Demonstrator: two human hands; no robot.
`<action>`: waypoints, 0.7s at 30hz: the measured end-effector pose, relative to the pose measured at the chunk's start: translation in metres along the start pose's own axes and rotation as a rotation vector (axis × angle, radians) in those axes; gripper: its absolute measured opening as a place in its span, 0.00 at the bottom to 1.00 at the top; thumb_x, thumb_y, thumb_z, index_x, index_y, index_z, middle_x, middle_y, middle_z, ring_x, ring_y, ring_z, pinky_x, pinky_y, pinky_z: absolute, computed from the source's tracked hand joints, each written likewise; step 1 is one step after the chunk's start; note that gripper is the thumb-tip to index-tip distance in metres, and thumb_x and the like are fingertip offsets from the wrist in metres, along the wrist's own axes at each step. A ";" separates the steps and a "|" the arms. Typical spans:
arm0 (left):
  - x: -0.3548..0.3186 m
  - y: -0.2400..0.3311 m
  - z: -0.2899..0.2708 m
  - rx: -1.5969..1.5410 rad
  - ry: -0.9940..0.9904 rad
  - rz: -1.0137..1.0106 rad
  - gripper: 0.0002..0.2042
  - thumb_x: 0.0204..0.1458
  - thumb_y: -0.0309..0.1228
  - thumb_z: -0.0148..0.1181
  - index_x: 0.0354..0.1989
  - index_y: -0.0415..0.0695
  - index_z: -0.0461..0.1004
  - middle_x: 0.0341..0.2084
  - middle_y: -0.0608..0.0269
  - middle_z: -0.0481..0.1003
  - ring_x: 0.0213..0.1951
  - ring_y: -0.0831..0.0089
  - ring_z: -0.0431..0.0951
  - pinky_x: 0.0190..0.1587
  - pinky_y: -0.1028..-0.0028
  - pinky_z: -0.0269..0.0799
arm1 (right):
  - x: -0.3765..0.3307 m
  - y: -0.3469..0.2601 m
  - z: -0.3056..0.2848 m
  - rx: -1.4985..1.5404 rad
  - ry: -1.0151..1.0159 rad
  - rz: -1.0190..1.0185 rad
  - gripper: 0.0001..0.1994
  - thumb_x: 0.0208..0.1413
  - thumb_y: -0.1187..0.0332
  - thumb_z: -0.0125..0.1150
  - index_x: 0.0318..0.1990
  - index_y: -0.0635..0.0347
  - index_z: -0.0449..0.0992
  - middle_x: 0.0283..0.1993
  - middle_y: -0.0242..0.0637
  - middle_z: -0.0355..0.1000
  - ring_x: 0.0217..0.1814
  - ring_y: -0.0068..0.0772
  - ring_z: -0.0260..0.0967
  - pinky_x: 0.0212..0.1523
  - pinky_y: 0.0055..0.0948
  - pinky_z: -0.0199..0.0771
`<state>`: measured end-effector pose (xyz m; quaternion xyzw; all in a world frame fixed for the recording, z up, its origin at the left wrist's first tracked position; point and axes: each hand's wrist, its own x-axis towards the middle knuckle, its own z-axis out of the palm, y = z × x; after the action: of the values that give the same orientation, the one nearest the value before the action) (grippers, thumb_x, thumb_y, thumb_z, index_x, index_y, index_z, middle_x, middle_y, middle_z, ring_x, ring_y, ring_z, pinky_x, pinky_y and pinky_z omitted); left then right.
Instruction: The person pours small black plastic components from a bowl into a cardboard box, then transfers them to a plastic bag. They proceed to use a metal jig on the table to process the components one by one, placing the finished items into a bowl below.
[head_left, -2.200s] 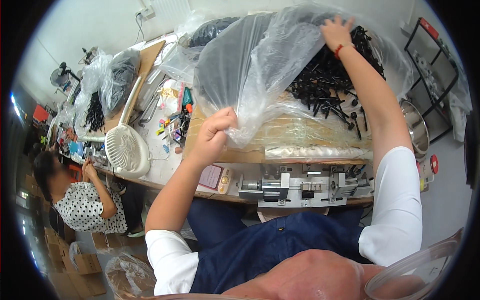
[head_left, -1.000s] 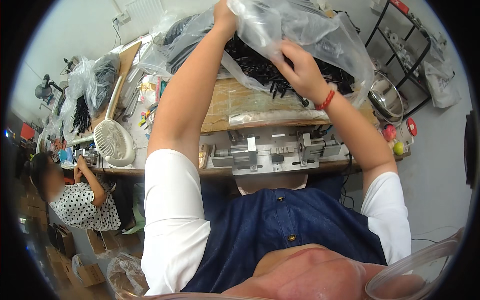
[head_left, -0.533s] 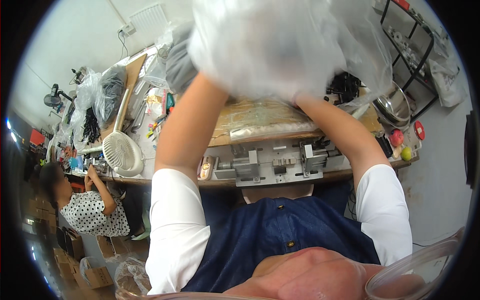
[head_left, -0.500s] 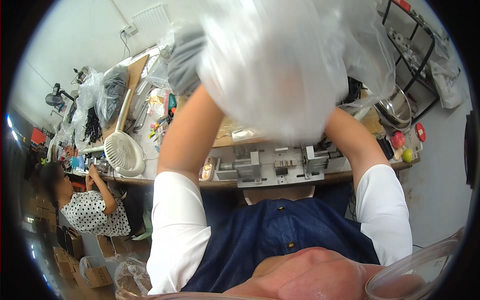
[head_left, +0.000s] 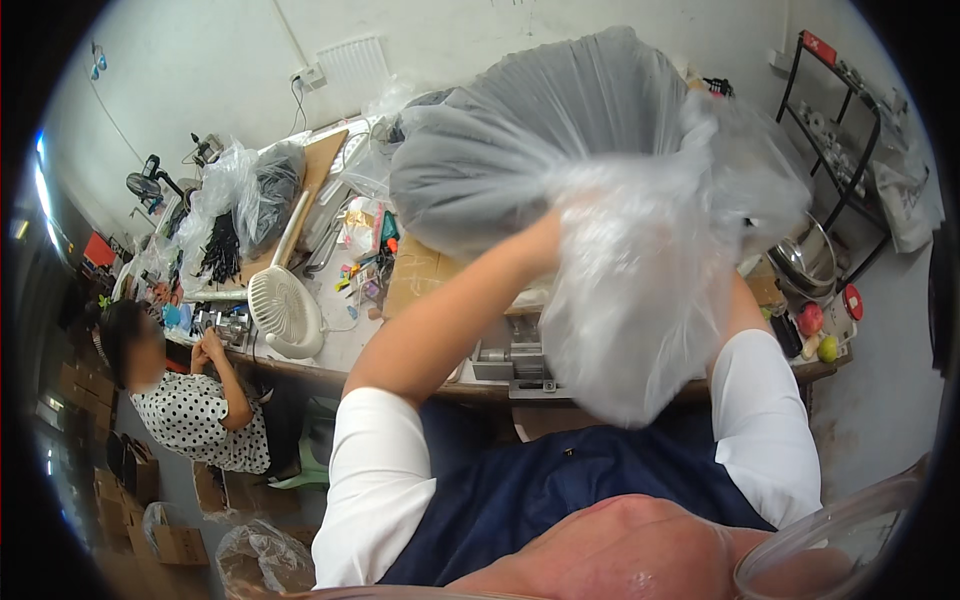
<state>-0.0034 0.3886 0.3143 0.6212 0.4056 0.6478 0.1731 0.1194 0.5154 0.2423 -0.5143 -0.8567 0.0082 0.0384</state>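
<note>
A bulging plastic bag (head_left: 510,125) sits on the bench (head_left: 345,342); its loose film (head_left: 640,330) hides both hands, so I cannot tell their fingers' state. Gathering film seems in hand; the next move calls for firm grip.

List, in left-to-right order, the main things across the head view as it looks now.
Co-worker's polka-dot top → white fan → bulging plastic bag with dark contents → metal bowl → round red lid.
</note>
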 end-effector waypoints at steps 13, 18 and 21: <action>0.069 0.001 -0.046 -0.735 -0.147 -0.359 0.15 0.65 0.43 0.52 0.43 0.44 0.76 0.37 0.57 0.80 0.39 0.61 0.81 0.42 0.56 0.78 | 0.038 0.013 -0.029 -0.008 -0.141 -0.255 0.40 0.53 0.57 0.71 0.75 0.38 0.60 0.71 0.46 0.67 0.69 0.49 0.69 0.68 0.49 0.68; 0.096 0.021 -0.077 -0.727 -0.176 -0.497 0.17 0.68 0.45 0.49 0.41 0.44 0.77 0.34 0.59 0.80 0.37 0.62 0.81 0.39 0.56 0.79 | -0.012 -0.014 -0.098 0.016 -0.378 -0.201 0.40 0.52 0.69 0.73 0.74 0.37 0.63 0.71 0.45 0.68 0.46 0.43 0.82 0.36 0.34 0.87; 0.092 0.047 -0.059 -0.644 -0.106 -0.618 0.18 0.69 0.48 0.47 0.45 0.46 0.76 0.33 0.61 0.79 0.36 0.63 0.80 0.37 0.56 0.80 | 0.001 0.027 -0.093 0.164 -0.377 -0.198 0.33 0.55 0.71 0.70 0.69 0.41 0.71 0.70 0.43 0.68 0.44 0.40 0.82 0.37 0.31 0.88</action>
<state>-0.0612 0.4085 0.4155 0.4176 0.3404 0.6262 0.5636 0.1494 0.5264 0.3340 -0.4121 -0.8915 0.1700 -0.0801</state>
